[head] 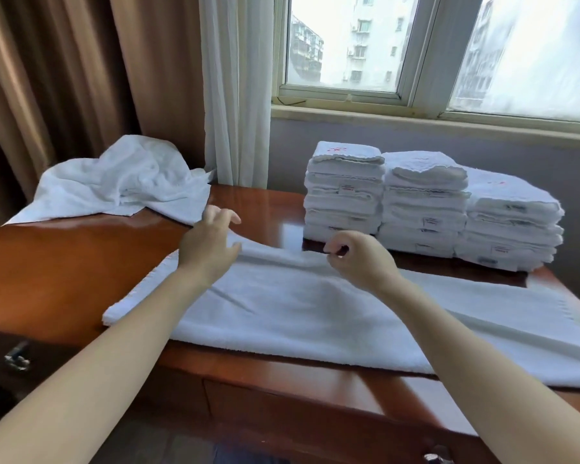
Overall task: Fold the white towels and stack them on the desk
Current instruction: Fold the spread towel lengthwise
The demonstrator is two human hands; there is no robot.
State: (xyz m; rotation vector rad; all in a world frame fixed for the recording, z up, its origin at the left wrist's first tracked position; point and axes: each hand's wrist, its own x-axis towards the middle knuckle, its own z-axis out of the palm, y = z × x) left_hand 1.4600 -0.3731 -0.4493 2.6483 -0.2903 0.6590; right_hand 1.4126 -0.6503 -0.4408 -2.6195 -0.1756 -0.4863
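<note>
nothing here you can actually read. the folded towels (pixel 344 195) in the stacks have small white tags (pixel 348 188) on their front edges with dark print, way too tiny and blurry to make out. there's red stitching (pixel 337 149) on top of the left stack and a fainter red mark (pixel 498 182) on the right one, can't tell if they're letters.

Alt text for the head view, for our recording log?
Two bare hands are at the far edge of a white towel spread across a wooden desk: the right hand pinches it, the left hand has an unclear grip. Three stacks of folded towels stand behind; crumpled towels lie far left.
</note>
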